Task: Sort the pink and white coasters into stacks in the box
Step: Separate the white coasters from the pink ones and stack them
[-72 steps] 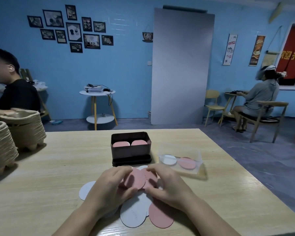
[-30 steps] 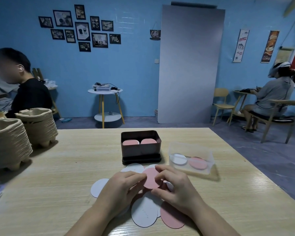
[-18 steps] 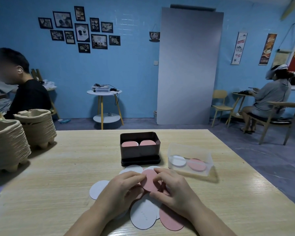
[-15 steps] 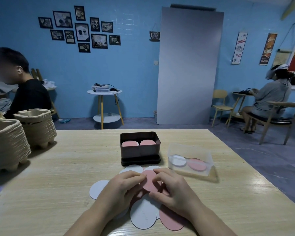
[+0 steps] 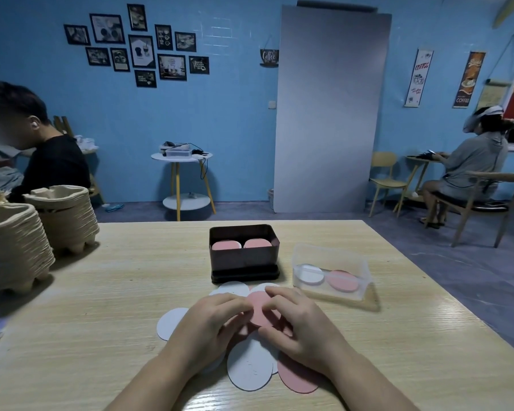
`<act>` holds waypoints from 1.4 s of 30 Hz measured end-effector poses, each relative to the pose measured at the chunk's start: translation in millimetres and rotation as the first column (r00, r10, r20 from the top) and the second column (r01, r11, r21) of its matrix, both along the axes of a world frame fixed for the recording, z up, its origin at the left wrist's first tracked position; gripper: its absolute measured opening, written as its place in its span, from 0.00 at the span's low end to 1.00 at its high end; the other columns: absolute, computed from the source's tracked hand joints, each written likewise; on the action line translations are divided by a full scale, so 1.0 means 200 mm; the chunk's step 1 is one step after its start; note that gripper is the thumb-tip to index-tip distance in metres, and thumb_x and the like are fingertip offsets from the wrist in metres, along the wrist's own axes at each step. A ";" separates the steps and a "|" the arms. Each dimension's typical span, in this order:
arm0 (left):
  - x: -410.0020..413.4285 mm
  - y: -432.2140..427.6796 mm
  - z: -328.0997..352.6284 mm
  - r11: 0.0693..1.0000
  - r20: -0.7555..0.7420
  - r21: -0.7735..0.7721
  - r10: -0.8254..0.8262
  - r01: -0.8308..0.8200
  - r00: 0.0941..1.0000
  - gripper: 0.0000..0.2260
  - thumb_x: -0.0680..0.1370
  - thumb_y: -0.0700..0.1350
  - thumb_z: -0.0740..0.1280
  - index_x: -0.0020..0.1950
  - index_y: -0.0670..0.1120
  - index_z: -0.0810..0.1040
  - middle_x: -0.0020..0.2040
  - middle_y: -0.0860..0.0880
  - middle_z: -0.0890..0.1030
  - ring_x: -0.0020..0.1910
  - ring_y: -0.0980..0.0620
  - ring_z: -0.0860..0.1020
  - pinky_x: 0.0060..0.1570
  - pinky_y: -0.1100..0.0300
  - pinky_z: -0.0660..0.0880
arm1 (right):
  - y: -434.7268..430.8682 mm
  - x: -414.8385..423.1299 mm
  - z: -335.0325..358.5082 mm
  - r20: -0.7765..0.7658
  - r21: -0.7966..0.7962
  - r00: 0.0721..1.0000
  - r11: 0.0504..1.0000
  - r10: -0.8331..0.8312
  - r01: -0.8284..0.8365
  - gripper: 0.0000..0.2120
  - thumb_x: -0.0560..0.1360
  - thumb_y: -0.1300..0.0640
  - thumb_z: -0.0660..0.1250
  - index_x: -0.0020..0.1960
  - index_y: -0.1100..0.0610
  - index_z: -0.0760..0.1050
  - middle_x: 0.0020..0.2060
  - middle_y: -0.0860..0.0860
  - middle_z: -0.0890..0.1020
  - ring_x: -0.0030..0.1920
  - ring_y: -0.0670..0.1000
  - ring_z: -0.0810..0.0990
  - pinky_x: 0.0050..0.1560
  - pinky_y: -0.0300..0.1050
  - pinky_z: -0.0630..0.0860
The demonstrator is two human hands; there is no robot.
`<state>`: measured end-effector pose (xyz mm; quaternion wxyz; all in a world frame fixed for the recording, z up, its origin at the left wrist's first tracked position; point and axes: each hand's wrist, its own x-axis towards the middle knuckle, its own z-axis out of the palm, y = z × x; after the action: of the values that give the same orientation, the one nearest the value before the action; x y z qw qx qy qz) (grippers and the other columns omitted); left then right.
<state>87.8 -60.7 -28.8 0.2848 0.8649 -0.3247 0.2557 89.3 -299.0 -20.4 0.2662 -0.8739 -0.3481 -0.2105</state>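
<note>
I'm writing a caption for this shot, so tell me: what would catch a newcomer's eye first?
Two bare hands, the left hand and right hand, meet at the near table edge and pinch a pink coaster above a scatter of pink and white coasters. Just beyond sits a dark box with two pink stacks inside, and to its right a clear box holding one white and one pink disc.

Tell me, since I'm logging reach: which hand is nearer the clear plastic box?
Right. The right hand lies just in front of the clear plastic box, toward its left end; the left hand sits farther left, beyond the pink coaster both hands pinch.
</note>
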 end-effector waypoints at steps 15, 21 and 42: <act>0.00 0.00 0.00 1.000 0.000 0.014 -0.008 0.008 1.000 0.07 0.84 0.53 0.63 0.58 0.55 0.79 0.55 0.61 0.80 0.51 0.58 0.79 0.45 0.55 0.77 | 0.00 0.02 -0.01 -0.054 0.041 0.998 0.999 0.012 -0.009 0.17 0.70 0.42 0.74 0.54 0.48 0.75 0.65 0.43 0.74 0.66 0.42 0.70 0.65 0.36 0.67; -0.01 0.00 0.02 0.999 -0.004 0.047 -0.007 0.007 1.000 0.09 0.84 0.54 0.60 0.60 0.56 0.77 0.56 0.61 0.80 0.51 0.56 0.79 0.46 0.55 0.77 | -0.02 0.02 0.01 -0.119 0.133 0.993 0.991 0.029 -0.013 0.16 0.71 0.41 0.75 0.54 0.46 0.76 0.62 0.42 0.73 0.64 0.38 0.72 0.60 0.35 0.71; -0.06 0.03 0.10 0.983 -0.104 0.163 0.103 -0.085 0.989 0.10 0.76 0.56 0.64 0.54 0.58 0.80 0.54 0.66 0.77 0.55 0.63 0.73 0.58 0.55 0.71 | -0.15 -0.02 -0.03 -0.115 0.057 0.990 0.995 -0.077 0.084 0.12 0.68 0.48 0.71 0.49 0.47 0.73 0.64 0.40 0.74 0.66 0.38 0.71 0.58 0.37 0.73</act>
<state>75.8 -54.4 -9.6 0.2205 0.9122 -0.2862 0.1932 86.0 -328.1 -26.2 0.3035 -0.8891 -0.2904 -0.1819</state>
